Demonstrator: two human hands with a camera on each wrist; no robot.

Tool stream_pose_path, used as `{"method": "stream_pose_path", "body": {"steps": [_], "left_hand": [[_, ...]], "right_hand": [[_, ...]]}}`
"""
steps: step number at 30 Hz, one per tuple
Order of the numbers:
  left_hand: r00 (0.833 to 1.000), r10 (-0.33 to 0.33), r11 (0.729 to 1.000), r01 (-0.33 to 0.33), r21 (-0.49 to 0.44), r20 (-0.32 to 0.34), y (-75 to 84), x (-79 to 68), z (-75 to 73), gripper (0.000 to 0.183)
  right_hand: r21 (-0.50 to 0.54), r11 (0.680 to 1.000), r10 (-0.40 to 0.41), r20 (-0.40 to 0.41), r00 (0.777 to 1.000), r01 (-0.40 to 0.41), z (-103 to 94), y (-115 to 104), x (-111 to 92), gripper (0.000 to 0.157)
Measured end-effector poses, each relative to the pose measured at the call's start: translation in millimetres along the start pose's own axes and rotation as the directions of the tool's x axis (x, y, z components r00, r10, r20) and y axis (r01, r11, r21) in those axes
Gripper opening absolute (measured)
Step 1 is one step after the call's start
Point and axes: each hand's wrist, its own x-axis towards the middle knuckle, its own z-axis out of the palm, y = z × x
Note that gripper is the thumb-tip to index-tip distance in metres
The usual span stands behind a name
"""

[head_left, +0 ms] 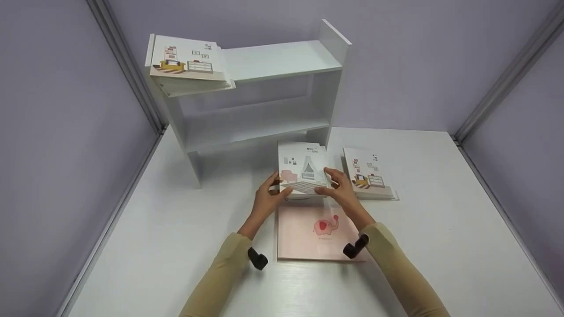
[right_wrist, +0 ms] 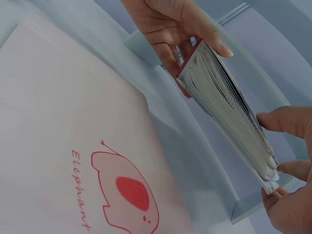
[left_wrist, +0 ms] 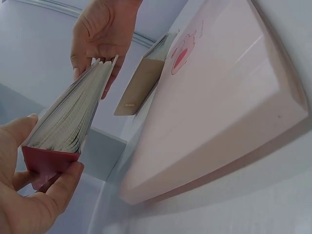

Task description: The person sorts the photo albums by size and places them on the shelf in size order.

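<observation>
A white photo album with a drawn room on its cover is held between both hands, over the far side of the pink elephant album. My left hand grips its left side; in the left wrist view the thumb and fingers pinch the red spine. On the opposite side, my right hand holds the covers between thumb and fingers, by the open page edges. The thick pages show in both wrist views. Beneath the arms, the pink album lies flat on the table.
Behind the hands stands a white shelf unit. Several stacked albums lie on its top left, slightly overhanging the front. Another album lies on the white table, just right of my right hand. Purple panels enclose the table.
</observation>
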Motion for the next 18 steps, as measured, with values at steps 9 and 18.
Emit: {"method": "stream_pose_path", "body": {"steps": [9,18], "left_hand": [[0.999,0.036,0.998,-0.034,0.048,-0.041,-19.1,2.3,2.4,0.075],[1.000,0.009,0.997,-0.008,0.081,-0.019,12.9,-12.7,1.9,0.070]], "right_hand": [[0.004,1.000,-0.029,-0.008,1.000,0.029,-0.1,1,-3,0.071],[-0.029,1.000,-0.006,0.028,1.000,0.007,1.9,-28,-21,0.070]]}}
